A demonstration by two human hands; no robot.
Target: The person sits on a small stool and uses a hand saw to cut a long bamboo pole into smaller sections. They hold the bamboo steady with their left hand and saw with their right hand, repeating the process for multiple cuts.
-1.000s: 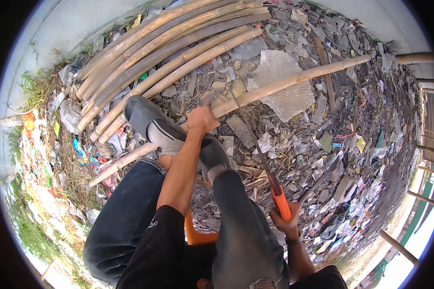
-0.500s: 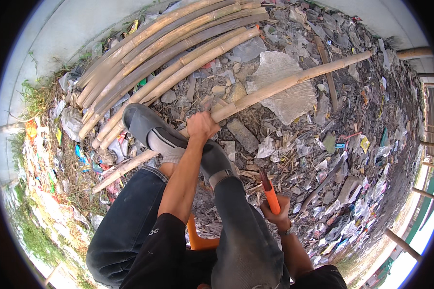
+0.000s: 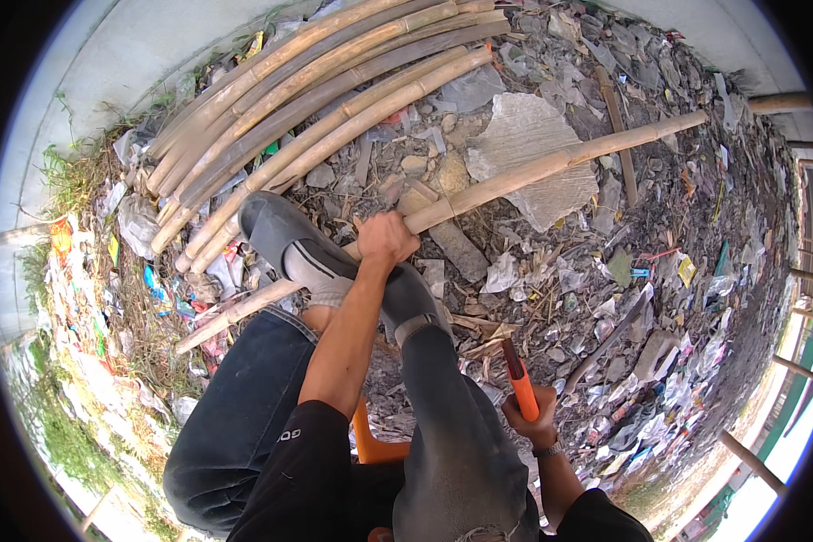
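Observation:
A long bamboo pole [image 3: 515,179] slants from the lower left up to the right. My left hand [image 3: 387,238] is wrapped round it, near the middle. My left shoe [image 3: 285,237] lies over the pole beside that hand, and my right shoe [image 3: 413,298] is just below the hand. Down on the right, my right hand [image 3: 531,420] is closed round the orange handle of a tool [image 3: 524,388]. Its dark, narrow end points up and away from me, apart from the pole. The tool's exact kind is hard to make out at this angle.
Several bamboo poles [image 3: 334,107] lie side by side at the upper left, near a pale wall [image 3: 90,72]. A flat broken slab [image 3: 537,172] lies under the held pole. Plastic scraps and rubble cover the ground. Part of an orange seat [image 3: 370,441] shows below me.
My right hand has moved slightly right and down with the orange-handled tool. My left hand keeps its grip on the bamboo pole, and the whole view has shifted a little.

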